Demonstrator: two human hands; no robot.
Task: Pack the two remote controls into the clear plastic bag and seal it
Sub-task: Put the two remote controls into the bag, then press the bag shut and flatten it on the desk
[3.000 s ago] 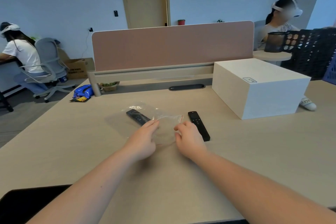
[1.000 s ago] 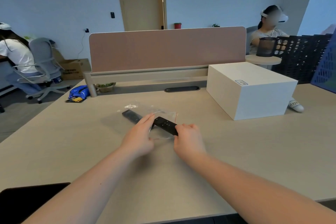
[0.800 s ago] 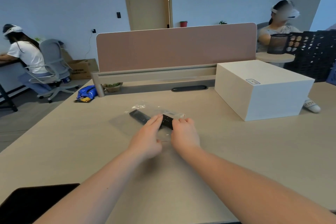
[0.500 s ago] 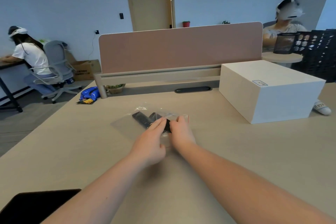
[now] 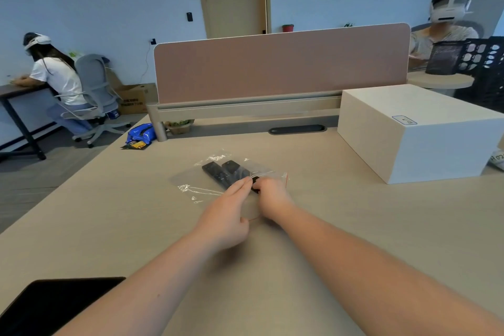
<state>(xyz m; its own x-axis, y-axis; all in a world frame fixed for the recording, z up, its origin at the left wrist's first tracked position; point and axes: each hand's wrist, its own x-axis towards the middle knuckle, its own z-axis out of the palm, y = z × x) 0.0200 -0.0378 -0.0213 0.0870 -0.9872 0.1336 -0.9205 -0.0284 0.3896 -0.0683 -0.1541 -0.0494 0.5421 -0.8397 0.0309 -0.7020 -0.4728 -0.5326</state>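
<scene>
Head view: desk (image 5: 381,226), catalogued outward from the near edge.
Dark slab (image 5: 49,305): near left corner of desk.
Left hand (image 5: 223,215): fingers flat, pressing the clear plastic bag (image 5: 207,180); not curled round anything.
Right hand (image 5: 272,196): fingertips pinching near end of second remote (image 5: 237,169) at the bag's red-edged mouth.
First remote (image 5: 215,174): inside bag, just left of second remote, parallel.
Bag: mid-desk, unsealed.
White box (image 5: 420,131): right of bag, farther back.
Pink divider (image 5: 281,65): desk's far edge.
</scene>
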